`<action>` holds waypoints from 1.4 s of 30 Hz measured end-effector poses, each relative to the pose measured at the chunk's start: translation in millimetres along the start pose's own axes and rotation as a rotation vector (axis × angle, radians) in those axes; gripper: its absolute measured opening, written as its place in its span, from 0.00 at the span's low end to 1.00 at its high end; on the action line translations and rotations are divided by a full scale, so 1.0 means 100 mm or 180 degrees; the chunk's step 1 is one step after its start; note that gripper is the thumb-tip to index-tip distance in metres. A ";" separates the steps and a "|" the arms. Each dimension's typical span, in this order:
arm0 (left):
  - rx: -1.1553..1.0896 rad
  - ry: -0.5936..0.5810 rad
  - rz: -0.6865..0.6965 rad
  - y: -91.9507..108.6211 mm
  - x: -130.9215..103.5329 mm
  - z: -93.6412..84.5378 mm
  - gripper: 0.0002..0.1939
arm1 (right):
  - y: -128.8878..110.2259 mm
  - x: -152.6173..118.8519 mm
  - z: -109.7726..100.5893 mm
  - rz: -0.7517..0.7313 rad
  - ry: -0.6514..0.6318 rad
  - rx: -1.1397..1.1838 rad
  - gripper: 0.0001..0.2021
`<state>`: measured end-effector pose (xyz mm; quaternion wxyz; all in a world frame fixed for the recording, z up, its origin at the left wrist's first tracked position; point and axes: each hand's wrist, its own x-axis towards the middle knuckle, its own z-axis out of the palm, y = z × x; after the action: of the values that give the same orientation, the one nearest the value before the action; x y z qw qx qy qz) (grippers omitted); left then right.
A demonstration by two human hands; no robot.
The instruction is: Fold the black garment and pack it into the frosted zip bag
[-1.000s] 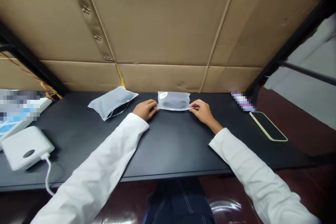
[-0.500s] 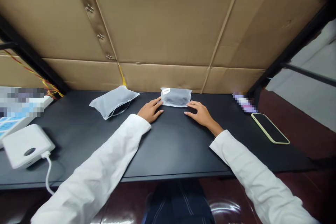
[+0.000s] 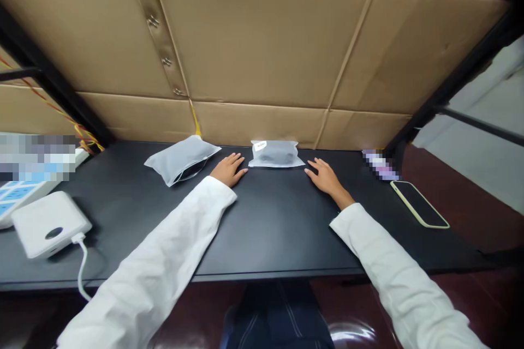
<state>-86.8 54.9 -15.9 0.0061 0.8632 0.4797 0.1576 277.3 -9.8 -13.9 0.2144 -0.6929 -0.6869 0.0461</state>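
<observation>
A frosted plastic pouch [image 3: 276, 154] with a small white label lies at the back of the black table, near the cardboard. Something dark shows faintly through it, too blurred to name. Just left of this pouch, my left hand [image 3: 229, 169] rests on the table, fingers spread and holding nothing. On the other side my right hand [image 3: 323, 175] is open too, a little apart from the pouch's right corner. A second, larger frosted pouch [image 3: 182, 158] lies left of my left hand, its mouth edge parted towards me.
Cardboard [image 3: 262, 43] walls off the table's back. At left are a white power bank [image 3: 51, 223] with a cable and a white power strip [image 3: 24, 196]. A phone [image 3: 420, 204] and a blurred purple packet [image 3: 380, 164] lie at right. Black frame bars [image 3: 470, 65] slant at both sides.
Both hands have come off the labelled pouch and moved apart, the left one leftward and the right one rightward. The pouch stays on the table. The view has shifted slightly.
</observation>
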 end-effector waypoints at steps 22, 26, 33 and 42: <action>0.0294 0.0653 0.1099 0.46 0.00 -0.10 0.16 | -0.23 -0.10 0.09 -0.0657 0.1185 0.0388 0.23; 0.0553 0.0938 0.1386 0.71 -0.06 -0.09 0.14 | -0.60 -0.25 0.03 -0.1580 0.1189 0.0583 0.16; 0.0634 0.1222 0.1817 1.14 -0.22 -0.04 0.11 | -0.86 -0.41 0.06 -0.2508 0.0854 0.0424 0.09; 0.0498 0.1238 0.2009 1.17 -0.24 -0.10 0.10 | -0.83 -0.38 -0.04 -0.2380 0.0599 0.1228 0.04</action>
<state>-4.8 -30.1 6.6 -0.1999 0.9203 0.1929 0.2755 199.3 -50.8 10.7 0.4037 -0.3448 -0.8469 0.0293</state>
